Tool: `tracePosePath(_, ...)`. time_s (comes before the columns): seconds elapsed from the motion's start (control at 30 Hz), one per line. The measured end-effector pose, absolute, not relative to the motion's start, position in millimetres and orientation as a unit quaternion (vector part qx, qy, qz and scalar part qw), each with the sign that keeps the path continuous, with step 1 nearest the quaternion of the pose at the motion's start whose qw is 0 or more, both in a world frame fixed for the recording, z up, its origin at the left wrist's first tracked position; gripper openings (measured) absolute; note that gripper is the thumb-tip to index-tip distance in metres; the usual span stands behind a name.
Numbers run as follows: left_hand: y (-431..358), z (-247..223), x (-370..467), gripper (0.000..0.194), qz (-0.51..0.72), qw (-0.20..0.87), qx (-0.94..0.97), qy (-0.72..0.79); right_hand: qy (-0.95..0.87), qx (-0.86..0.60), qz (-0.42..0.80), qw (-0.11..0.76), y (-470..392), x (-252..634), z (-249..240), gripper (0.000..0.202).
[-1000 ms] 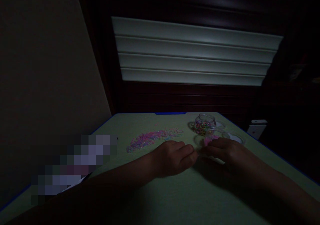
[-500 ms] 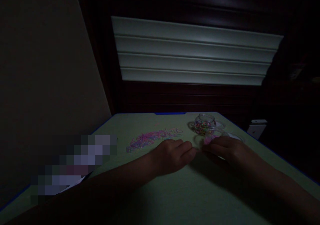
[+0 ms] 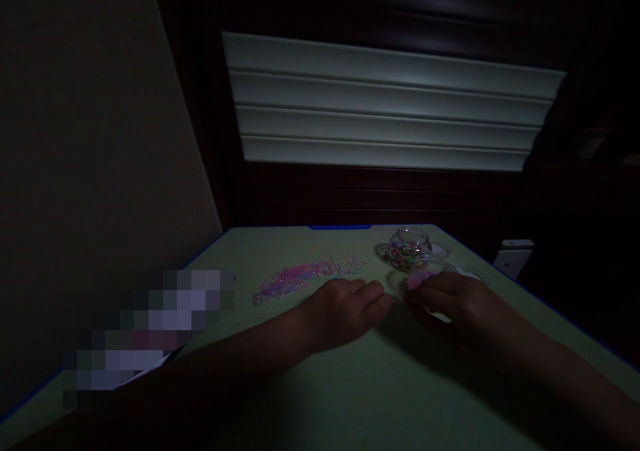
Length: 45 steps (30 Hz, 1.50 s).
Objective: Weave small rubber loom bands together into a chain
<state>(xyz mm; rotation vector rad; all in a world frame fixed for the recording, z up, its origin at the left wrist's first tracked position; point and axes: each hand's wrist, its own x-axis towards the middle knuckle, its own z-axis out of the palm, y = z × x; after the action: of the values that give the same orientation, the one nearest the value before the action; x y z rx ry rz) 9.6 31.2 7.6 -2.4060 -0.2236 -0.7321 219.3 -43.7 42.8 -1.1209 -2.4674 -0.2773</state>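
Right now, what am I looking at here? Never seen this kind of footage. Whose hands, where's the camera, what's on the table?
There is no machine here: a person works with two bare hands, filmed by one camera worn on the head, looking forward and down. The room is very dim.

The left hand and right hand rest on a pale green table with a blue edge, fingertips nearly meeting. Whether anything is pinched between them is too dark and small to tell.

Behind the left hand lies a loose pile of small pink and purple rubber bands. Behind the right hand stands a clear round jar of mixed-colour bands, with a second clear container holding pink bands just in front of it. The blurred patch at the left is masked out. Behind the table is a window blind.
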Motion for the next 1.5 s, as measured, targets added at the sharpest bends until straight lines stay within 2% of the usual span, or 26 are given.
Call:
tracePosePath(0.37, 29.9, 7.6, 10.0, 0.007, -0.261, 0.292, -0.915, -0.096, -0.884, -0.412, -0.106, 0.191, -45.0, 218.1, 46.3, 0.018)
tracePosePath(0.57, 29.6, 8.0, 9.4, 0.011, -0.247, 0.291, -0.919, -0.095, -0.860, -0.435, -0.197, 0.181, -39.7, 222.3, 43.1, 0.018)
tracePosePath(0.73, 30.2, 6.3, 9.5, 0.010, -0.256, 0.292, -0.916, -0.099, -0.802, -0.510, -0.265, 0.164, -39.5, 226.2, 48.3, 0.017)
tracePosePath(1.03, 29.8, 5.9, 8.4, 0.009, -0.268, 0.290, -0.915, -0.089, -0.737, -0.573, -0.328, 0.142, -43.6, 232.7, 49.1, 0.020)
tracePosePath(1.5, 29.7, 5.2, 8.2, 0.007, -0.263, 0.292, -0.915, -0.094, -0.677, -0.662, -0.309, 0.087, -41.9, 237.7, 49.3, 0.021)
